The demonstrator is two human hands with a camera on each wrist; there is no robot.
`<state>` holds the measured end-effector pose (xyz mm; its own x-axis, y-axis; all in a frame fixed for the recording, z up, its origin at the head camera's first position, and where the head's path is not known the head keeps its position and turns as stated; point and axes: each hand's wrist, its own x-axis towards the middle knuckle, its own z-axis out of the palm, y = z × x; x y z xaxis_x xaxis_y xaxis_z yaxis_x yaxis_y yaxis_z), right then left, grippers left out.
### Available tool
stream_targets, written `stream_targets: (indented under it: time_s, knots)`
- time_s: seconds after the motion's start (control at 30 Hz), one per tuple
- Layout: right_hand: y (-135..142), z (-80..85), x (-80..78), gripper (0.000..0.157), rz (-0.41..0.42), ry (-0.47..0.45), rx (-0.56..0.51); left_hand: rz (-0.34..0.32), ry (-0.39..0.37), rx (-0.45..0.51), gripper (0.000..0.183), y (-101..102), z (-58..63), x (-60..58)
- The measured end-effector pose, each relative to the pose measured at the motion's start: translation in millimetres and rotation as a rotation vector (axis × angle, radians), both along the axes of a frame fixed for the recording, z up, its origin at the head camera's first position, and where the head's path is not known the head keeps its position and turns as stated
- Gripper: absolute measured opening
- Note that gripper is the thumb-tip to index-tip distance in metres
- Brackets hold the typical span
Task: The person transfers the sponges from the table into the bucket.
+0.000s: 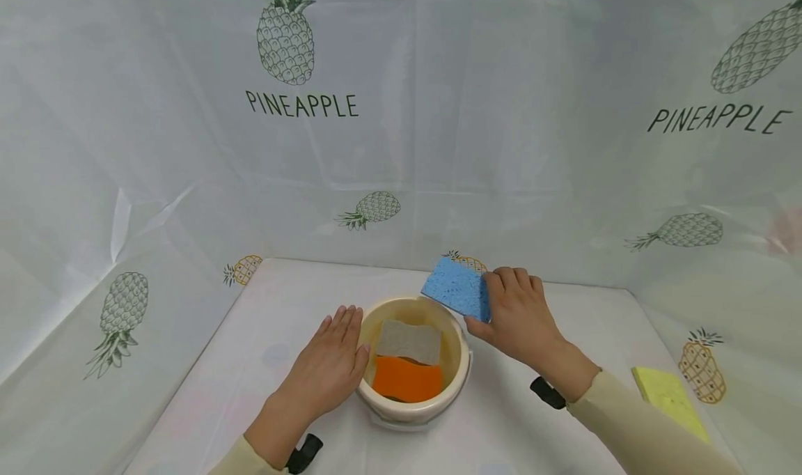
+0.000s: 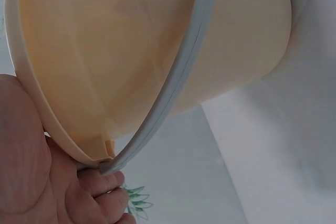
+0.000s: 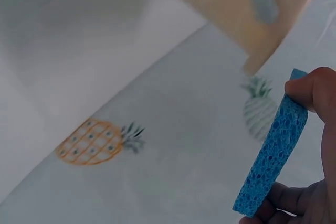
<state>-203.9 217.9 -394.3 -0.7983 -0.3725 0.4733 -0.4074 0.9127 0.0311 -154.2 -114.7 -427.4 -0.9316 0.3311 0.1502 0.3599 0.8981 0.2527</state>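
A cream bucket (image 1: 464,374) with a grey handle (image 2: 186,61) stands on the table. Inside it lie a grey sponge (image 1: 410,341) and an orange sponge (image 1: 407,379). My left hand (image 1: 332,363) rests against the bucket's left rim, its fingers extended together. With thumb and fingers, my right hand (image 1: 516,315) pinches a blue sponge (image 1: 457,288) by its right side. The blue sponge is tilted and held up at the bucket's far right rim. In the right wrist view, the thumb (image 3: 310,88) presses one end of its porous edge and fingertips hold the other.
A yellow sponge (image 1: 670,398) lies at the table's right edge, partly behind the right sleeve (image 1: 645,426). The table (image 1: 294,287) has a white cover. Sheeting with pineapple prints (image 1: 489,127) hangs behind it and at both sides.
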Motion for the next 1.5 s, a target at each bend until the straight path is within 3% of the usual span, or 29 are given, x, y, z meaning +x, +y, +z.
stream_targets:
  time_s: [0.33, 0.73, 1.0, 1.5]
  knots:
    - [-44, 4.0, 15.2, 0.073, 0.118, -0.104, 0.040, -0.002, -0.001, 0.013, 0.064, 0, -1.0, 1.2]
    - [-66, -5.5, 20.6, 0.065, 0.227, -0.245, 0.125, -0.004, 0.000, 0.014, 0.064, -1, -3.2, 1.1]
    - [-74, -6.0, 19.8, 0.064, 0.237, -0.342, 0.185, 0.000, -0.005, 0.019, 0.065, -1, -3.5, 1.2]
    - [-85, -12.3, 13.8, 0.067, 0.198, -0.303, 0.319, 0.009, -0.013, 0.043, 0.064, -2, -7.5, -0.3]
